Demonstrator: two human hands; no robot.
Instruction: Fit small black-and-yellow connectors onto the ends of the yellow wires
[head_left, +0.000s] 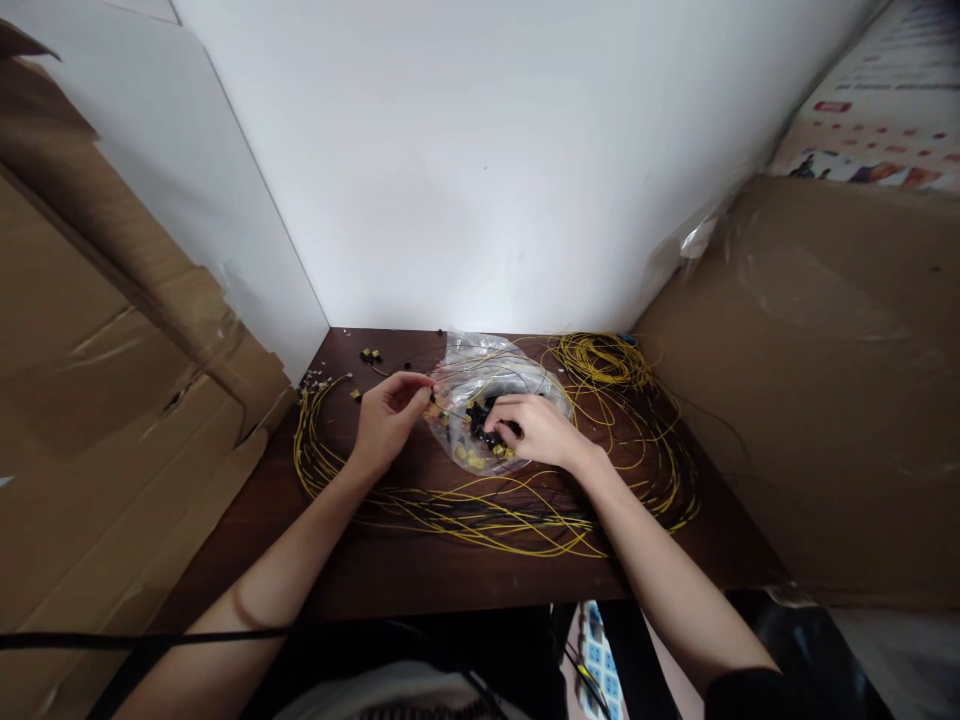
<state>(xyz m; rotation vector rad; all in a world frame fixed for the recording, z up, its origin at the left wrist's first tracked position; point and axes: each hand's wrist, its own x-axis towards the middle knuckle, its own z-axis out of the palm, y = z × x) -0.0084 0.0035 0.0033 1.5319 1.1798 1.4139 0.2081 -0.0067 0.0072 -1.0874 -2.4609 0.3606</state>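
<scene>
My left hand (391, 412) is closed in a pinch, with a thin wire at its thumb and fingertip; a small dark piece shows there. My right hand (534, 428) reaches over the clear plastic bag (480, 350), its fingers curled down among small black plastic pieces (478, 412). What those fingertips grip is hidden. Several small yellow pieces (472, 460) lie at the near side of the bag. A long bundle of yellow and black wires (480, 520) sweeps in front of both hands, and its left end (306, 440) curves up beside my left forearm.
A coil of yellow wire (604, 360) lies at the back right of the brown table (360, 585). Loose black and yellow pieces (370, 356) sit at the back left. Cardboard (112, 380) stands on the left, a cardboard box (810, 400) on the right, a white panel (465, 180) behind.
</scene>
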